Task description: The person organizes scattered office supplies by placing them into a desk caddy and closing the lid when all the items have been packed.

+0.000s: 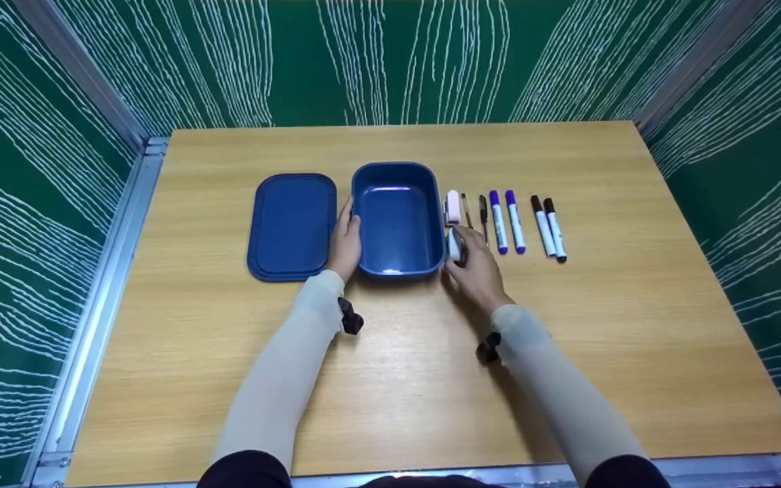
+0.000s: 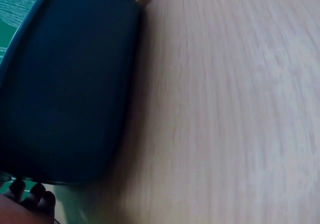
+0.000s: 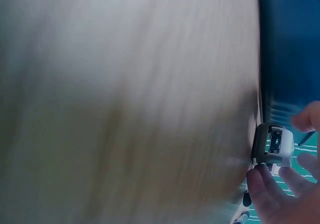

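Observation:
A dark blue open box (image 1: 398, 230) stands upright mid-table, its bare bottom visible. My left hand (image 1: 345, 242) rests against its left wall with fingers fairly straight; in the left wrist view a few fingertips (image 2: 37, 194) show at the box's edge. Close to the box's right wall, my right hand (image 1: 477, 271) pinches a small white and dark grey item (image 3: 274, 144) between thumb and fingers. The item has a dark window in its face, and I cannot tell its kind. Left of the box lies its blue lid (image 1: 293, 227), flat on the table.
Right of the box lie a whitish clip-like item (image 1: 453, 207), a thin pen (image 1: 466, 210), a black pen (image 1: 483, 213), purple-capped markers (image 1: 498, 224) and black-capped markers (image 1: 544, 227). Green walls with white streaks surround the wooden table (image 1: 390, 379).

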The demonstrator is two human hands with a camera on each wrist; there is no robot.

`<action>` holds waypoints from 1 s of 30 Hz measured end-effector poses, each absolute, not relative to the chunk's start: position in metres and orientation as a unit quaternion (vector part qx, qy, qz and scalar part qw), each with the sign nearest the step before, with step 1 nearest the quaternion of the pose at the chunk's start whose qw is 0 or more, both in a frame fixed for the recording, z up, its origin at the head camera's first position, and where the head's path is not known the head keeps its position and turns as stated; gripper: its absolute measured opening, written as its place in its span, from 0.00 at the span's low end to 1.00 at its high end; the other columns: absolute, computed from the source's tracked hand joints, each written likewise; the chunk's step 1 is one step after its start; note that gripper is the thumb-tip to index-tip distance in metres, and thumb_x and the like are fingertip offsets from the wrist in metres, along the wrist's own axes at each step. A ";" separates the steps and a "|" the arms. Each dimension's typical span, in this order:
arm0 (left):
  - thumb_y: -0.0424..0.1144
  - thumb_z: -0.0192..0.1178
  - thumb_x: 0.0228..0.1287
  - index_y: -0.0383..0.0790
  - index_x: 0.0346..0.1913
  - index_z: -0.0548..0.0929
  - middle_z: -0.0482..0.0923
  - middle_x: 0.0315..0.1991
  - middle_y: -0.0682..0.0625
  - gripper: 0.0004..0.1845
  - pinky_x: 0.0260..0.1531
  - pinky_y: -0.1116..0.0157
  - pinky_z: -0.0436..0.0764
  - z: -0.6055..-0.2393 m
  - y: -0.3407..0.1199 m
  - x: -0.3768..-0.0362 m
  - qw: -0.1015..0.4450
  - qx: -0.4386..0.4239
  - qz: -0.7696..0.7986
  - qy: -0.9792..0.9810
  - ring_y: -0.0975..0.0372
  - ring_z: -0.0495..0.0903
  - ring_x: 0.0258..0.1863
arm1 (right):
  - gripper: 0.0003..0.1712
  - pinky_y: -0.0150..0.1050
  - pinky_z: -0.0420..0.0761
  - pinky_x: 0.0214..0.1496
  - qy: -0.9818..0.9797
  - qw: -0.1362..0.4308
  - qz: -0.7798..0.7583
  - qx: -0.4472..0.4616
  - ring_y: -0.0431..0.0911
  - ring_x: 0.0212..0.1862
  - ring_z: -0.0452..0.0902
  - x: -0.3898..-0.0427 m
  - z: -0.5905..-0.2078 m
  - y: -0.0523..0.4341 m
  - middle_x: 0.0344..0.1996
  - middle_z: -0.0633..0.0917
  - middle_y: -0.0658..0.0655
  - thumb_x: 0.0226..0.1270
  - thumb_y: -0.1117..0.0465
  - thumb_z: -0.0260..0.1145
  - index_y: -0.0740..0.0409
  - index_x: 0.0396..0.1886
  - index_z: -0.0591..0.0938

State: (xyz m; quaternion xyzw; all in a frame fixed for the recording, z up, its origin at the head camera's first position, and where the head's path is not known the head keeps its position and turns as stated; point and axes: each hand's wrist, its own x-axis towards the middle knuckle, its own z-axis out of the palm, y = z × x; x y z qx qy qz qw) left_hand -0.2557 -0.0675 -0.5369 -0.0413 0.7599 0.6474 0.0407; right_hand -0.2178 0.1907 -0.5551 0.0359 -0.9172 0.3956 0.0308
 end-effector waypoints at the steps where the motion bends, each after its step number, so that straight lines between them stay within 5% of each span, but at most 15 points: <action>1: 0.42 0.34 0.82 0.53 0.79 0.49 0.46 0.80 0.54 0.27 0.76 0.56 0.49 -0.537 -0.067 -0.256 0.041 -0.041 0.649 0.759 0.57 0.47 0.78 | 0.41 0.51 0.64 0.73 -0.918 0.030 0.394 0.040 0.58 0.71 0.64 -0.218 -0.555 0.191 0.72 0.65 0.61 0.60 0.63 0.66 0.56 0.74 0.65; 30: 0.40 0.34 0.80 0.60 0.79 0.51 0.44 0.80 0.59 0.28 0.77 0.58 0.45 -0.544 -0.065 -0.255 0.048 -0.056 0.727 0.683 0.60 0.42 0.79 | 0.47 0.56 0.64 0.72 -0.898 -0.047 0.436 0.039 0.57 0.71 0.63 -0.231 -0.551 0.200 0.71 0.68 0.59 0.54 0.72 0.73 0.47 0.73 0.65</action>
